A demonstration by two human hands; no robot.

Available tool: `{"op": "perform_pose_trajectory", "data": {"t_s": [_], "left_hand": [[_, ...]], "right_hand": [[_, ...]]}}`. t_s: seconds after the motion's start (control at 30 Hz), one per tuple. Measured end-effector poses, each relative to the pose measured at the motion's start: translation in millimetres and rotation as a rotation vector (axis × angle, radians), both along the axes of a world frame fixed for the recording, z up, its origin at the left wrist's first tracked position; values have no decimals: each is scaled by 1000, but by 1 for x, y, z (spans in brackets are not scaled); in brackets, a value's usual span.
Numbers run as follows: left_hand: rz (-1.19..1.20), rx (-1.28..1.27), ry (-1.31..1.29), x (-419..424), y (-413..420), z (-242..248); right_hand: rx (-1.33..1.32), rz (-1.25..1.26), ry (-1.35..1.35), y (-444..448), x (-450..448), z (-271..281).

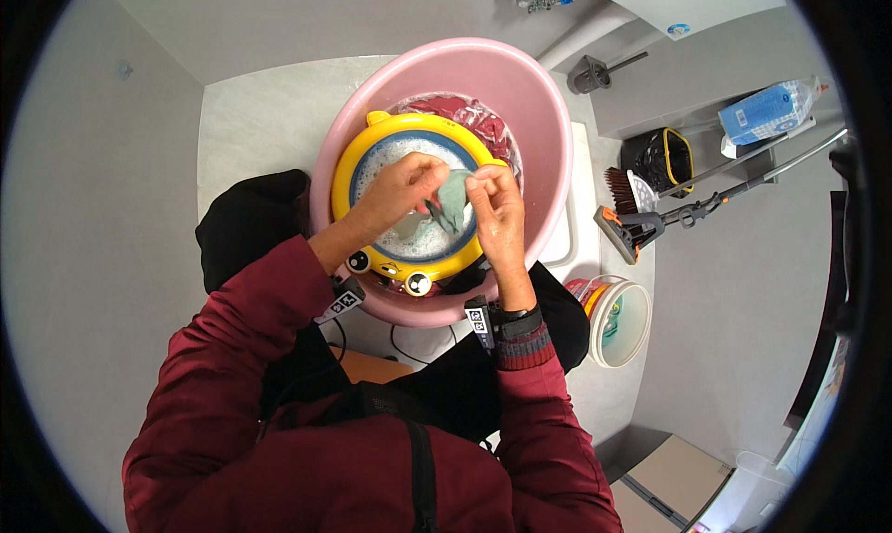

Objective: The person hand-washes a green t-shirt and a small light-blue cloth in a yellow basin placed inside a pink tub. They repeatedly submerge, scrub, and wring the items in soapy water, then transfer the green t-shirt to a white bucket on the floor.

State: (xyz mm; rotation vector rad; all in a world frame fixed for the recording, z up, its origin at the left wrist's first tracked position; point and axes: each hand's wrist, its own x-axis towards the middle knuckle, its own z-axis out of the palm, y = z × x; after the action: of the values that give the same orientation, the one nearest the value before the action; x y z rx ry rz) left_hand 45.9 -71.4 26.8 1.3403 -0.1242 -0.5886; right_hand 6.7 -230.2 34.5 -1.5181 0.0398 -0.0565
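Observation:
Between my two hands a small green piece of cloth (454,197) is stretched, wet and partly folded. My left hand (408,184) pinches its left edge, and my right hand (498,209) grips its upper right edge between thumb and fingers. Directly below is a yellow basin (343,177) with a blue inner wall and a cartoon face on its near rim. Foamy, soapy water (390,158) fills it. This basin sits inside a large pink tub (536,115), where dark red wet cloth (481,118) lies in water behind it.
A white bucket (620,324) with something green inside stands to the right. Farther right are a broom (631,191), a squeeze mop (627,230), a black-lined trash bin (655,156) and a toilet brush holder (591,75). A blue package (763,113) rests above the bin.

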Motion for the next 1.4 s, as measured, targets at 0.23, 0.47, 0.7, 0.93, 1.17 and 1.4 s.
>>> {"op": "perform_pose_trajectory", "data": {"t_s": [0.23,0.47,0.7,0.93,1.17,1.4], "left_hand": [[-64,60,66,4,6,-4],[62,-280,268,2,6,-6],[24,-30,182,8,9,-19],[55,-130,517,-2,-2,-19],[52,-195,698,-1,-6,-9],[82,-287,629,2,-4,-11]], "right_hand": [[47,140,129,2,-1,-1],[-222,367,187,-10,3,-7],[117,92,215,-9,5,-13],[-296,-112,-145,16,1,-10],[-138,-80,46,16,4,-9],[-268,-130,-135,33,3,-16]]}}
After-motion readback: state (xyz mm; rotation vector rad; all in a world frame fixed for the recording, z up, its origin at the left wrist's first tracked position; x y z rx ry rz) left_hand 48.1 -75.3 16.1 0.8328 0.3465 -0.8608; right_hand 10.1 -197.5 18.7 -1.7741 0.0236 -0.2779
